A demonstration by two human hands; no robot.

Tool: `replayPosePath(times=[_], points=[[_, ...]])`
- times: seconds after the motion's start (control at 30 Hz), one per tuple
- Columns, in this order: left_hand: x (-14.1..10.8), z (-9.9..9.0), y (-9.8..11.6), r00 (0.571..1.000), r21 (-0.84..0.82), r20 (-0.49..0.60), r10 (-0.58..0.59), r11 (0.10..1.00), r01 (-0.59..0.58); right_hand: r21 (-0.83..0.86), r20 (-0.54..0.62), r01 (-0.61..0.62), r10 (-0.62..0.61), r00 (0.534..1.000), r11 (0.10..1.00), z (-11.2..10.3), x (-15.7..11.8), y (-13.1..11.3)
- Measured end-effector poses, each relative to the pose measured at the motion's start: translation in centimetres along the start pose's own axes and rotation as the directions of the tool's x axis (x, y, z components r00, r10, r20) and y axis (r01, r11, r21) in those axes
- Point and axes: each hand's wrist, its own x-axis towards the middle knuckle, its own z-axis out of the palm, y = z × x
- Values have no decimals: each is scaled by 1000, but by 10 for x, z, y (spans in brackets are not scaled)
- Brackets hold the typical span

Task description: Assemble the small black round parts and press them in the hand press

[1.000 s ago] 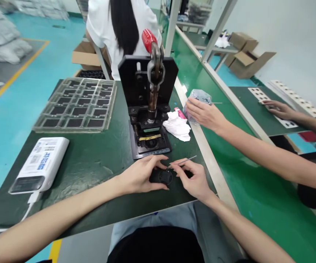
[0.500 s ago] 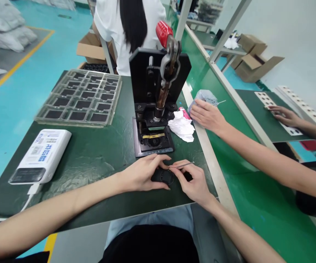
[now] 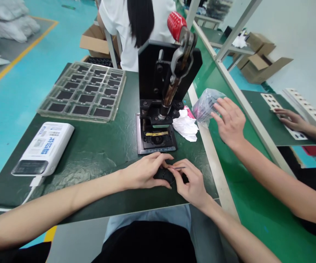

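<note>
My left hand (image 3: 144, 171) is curled around a small black part (image 3: 164, 175) at the front of the green table, thumb on its near side and fingers on its far side. The part has a rounded shape, partly hidden by my fingers. Pinched in my right hand (image 3: 192, 180) is a thin, dark rod-like tool (image 3: 180, 167), its inner end hidden at my fingertips, which meet the part's right side. Just beyond my hands stands a black hand press (image 3: 158, 144) with a red-gripped lever (image 3: 176, 26) raised. A yellow strip (image 3: 157, 134) lies across its base.
A clear tray (image 3: 113, 114) of dark square pieces sits back left, with a white power bank (image 3: 44, 149) and cable nearer. White crumpled tissue (image 3: 185, 126) lies right of the press. A co-worker's hand (image 3: 230, 122) is beside a plastic bag (image 3: 207, 104); another person's hand (image 3: 291, 118) is farther right.
The co-worker's hand has lifted off the plastic bag and moved right. My view has shifted slightly. My hands stay at the black part, and the thin tool has turned a little flatter.
</note>
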Motion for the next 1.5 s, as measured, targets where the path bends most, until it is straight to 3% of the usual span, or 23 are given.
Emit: replayPosePath(times=[0.17,0.23,0.3,0.37,0.43,0.5,0.6,0.73,0.83,1.1,1.2,1.33,1.4,1.47,1.5], points=[[1,2,-2,1000,-33,-10,-20,999,19,1,7,-31,31,999,1000,1,1,-3],[1,3,-3,999,-45,-15,-37,998,36,85,-5,-136,137,991,987,0,2,0],[1,5,-4,998,-67,-13,-56,996,55,207,-74,-286,306,949,936,-3,2,4],[1,7,-4,998,-90,-8,-69,994,68,325,-180,-376,447,876,867,-5,3,10],[1,7,-4,998,-95,-12,-69,993,68,396,-245,-383,498,832,835,-6,4,15],[2,4,-3,999,-78,-25,-43,996,41,414,-266,-365,495,827,834,-7,5,18],[5,-7,-2,983,25,-182,-16,999,21,378,-259,-354,465,847,855,-6,7,17],[13,-27,-10,854,279,-517,-65,930,240,373,-176,-355,441,880,857,-5,9,15],[17,-34,-20,822,324,-558,-117,881,346,403,-143,-362,448,883,841,-5,9,14],[16,-31,-28,831,267,-544,-117,915,304,428,-136,-330,421,897,841,-5,4,20],[17,-31,-28,836,280,-539,-100,915,291,229,-221,-297,347,911,927,-10,2,16],[15,-31,-23,848,405,-530,24,886,228,-103,-335,-127,86,938,987,-31,15,1],[13,-29,-20,902,511,-406,144,854,94,-88,-317,-18,-11,948,996,-47,31,-10],[12,-25,-16,953,580,-137,271,802,-144,-1,-254,27,-27,967,1000,-62,55,-22],[12,-23,-15,953,579,7,304,775,-252,13,-234,41,-37,971,999,-69,71,-27]])
